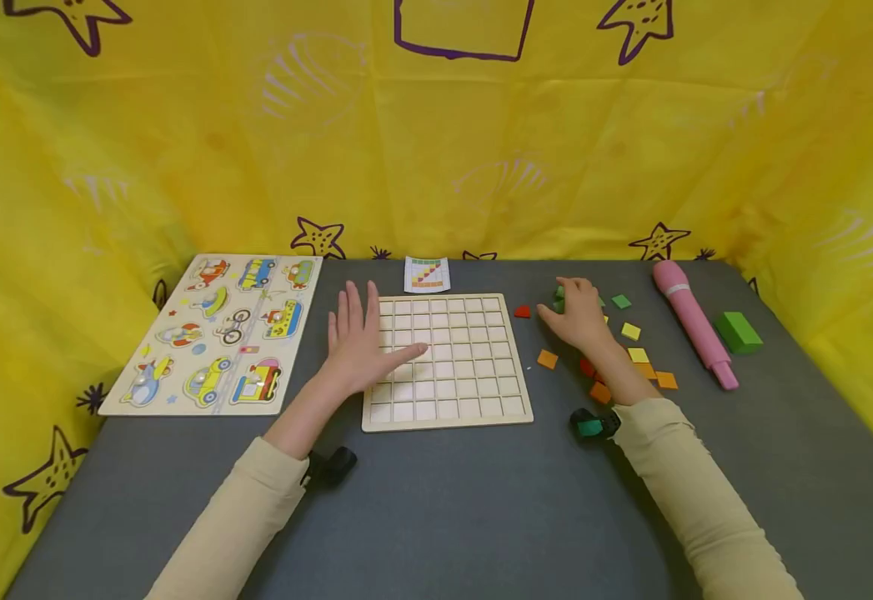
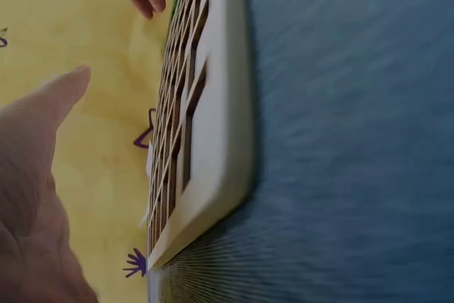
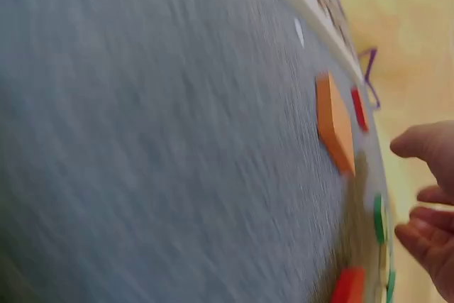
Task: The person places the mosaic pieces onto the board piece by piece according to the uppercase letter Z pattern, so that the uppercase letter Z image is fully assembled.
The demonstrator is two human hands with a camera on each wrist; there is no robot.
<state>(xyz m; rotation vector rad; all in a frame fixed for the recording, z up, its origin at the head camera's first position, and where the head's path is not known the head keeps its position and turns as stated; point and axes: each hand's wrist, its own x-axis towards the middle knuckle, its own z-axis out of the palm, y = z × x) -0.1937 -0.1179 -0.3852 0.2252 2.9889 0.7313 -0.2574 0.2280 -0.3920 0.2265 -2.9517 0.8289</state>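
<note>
Cropped sleeves — board, tiles partly behind hands

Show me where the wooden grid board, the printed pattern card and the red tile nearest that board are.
Wooden grid board (image 1: pixel 464 368): head view, on a cell near its middle.
Printed pattern card (image 1: pixel 427 274): head view, middle of its printed face.
Red tile (image 1: pixel 522 312): head view, middle of its top face.

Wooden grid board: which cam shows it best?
Head view. The wooden grid board shows nearly whole from above there, with the left hand hiding only part of its left side. Left wrist view: pale rim and some cells, at a steep angle. Right wrist view: just a blurred strip near the top.
</note>
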